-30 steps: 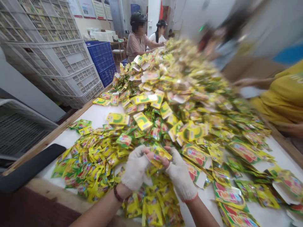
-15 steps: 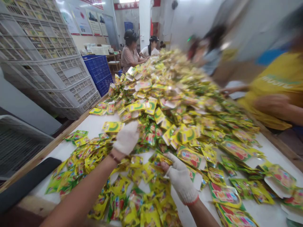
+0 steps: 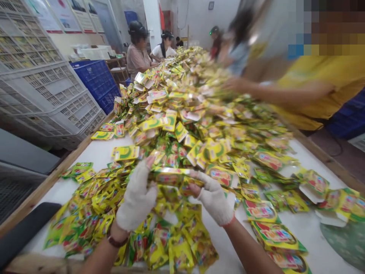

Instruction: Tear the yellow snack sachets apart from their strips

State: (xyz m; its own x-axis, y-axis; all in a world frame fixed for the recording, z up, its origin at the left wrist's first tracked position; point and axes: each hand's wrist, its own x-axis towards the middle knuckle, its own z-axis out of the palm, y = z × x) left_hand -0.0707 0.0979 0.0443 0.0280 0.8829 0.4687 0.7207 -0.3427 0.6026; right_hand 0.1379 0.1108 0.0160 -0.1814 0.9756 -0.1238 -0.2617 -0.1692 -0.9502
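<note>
My left hand (image 3: 136,199), in a white knit glove with bare fingertips, closes around the left end of a small yellow-and-green carton (image 3: 169,177) held sideways above the table. My right hand (image 3: 215,198), gloved the same way, pinches a small yellow candy sachet (image 3: 186,187) at the carton's right end. Whether the sachet is partly inside the carton is hard to tell through the blur. Below my hands lie many loose yellow sachets (image 3: 179,253). A heap of cartons and sachets (image 3: 176,131) rises just beyond them.
Flat printed cartons (image 3: 275,232) lie by my right forearm on the white tabletop (image 3: 225,253). A long black object (image 3: 31,228) rests at the left wooden edge. White crates (image 3: 54,87) and a blue crate (image 3: 97,82) stand left. A person in yellow (image 3: 313,83) reaches in from the right; others sit farther back.
My left hand has come back from the heap toward my right hand, and a carton is now between them. The view has shifted right. The person in yellow has stretched an arm over the heap.
</note>
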